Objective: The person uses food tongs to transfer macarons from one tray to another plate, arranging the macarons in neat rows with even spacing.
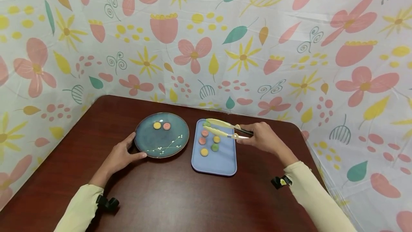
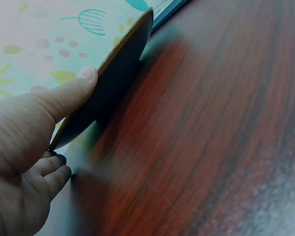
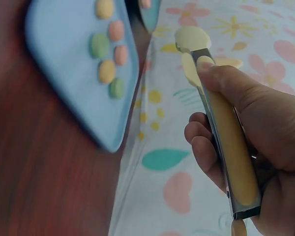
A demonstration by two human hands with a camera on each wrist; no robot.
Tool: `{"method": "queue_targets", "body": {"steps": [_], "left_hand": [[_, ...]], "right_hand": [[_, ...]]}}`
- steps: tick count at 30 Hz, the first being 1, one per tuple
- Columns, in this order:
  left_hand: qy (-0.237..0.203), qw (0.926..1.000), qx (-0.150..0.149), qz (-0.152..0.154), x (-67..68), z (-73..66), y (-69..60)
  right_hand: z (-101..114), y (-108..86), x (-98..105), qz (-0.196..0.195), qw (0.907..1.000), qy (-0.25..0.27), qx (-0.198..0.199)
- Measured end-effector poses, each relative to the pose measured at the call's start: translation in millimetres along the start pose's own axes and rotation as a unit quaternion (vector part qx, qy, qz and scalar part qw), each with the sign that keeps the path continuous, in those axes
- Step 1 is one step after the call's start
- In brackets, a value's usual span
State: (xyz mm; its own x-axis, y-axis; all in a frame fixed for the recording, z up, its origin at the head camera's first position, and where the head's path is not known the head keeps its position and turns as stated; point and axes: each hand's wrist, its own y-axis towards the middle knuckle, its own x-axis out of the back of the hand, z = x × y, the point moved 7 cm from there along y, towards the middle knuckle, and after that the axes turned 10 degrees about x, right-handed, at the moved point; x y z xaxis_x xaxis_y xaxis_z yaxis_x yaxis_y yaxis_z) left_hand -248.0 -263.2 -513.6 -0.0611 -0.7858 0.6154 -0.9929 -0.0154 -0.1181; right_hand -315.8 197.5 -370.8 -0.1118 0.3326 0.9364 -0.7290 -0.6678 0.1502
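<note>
Yellow-tipped tongs (image 3: 231,142) o/ tray (image 1: 214,164), in R hand (image 1: 263,138).

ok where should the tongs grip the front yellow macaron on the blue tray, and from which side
Probably by opposite sides of its rim, with the tongs coming down from the near side: the front yellow macaron appears to lie flat, and bare blue tray lies in front of it.

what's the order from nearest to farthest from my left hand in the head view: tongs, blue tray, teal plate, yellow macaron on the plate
1. Teal plate: held at its left rim by the left hand
2. Yellow macaron: on the plate's far part
3. Blue tray: right of the plate
4. Tongs: in the right hand
</note>
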Motion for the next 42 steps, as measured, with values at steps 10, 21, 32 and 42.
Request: {"method": "queue_targets", "body": {"steps": [10,21,32,42], "left_hand": [[0.003,1.0,-0.008,-0.004,-1.8,-3.7,1.4],[0.004,1.0,-0.002,-0.007,-0.9,-0.9,1.8],[0.001,1.0,-0.001,-0.01,0.3,0.9,0.4],[0.001,0.9999,-0.003,-0.012,1.0,0.0,0.9]], "right_hand": [[19.1,50.9,-23.0,0.014,0.9995,0.009,0.026],[26.9,87.0,-57.5,0.027,0.9984,0.017,0.046],[37.7,104.2,-81.4,0.051,0.9967,-0.026,0.057],[44.5,110.3,-85.8,0.057,0.9951,-0.055,0.058]]}}
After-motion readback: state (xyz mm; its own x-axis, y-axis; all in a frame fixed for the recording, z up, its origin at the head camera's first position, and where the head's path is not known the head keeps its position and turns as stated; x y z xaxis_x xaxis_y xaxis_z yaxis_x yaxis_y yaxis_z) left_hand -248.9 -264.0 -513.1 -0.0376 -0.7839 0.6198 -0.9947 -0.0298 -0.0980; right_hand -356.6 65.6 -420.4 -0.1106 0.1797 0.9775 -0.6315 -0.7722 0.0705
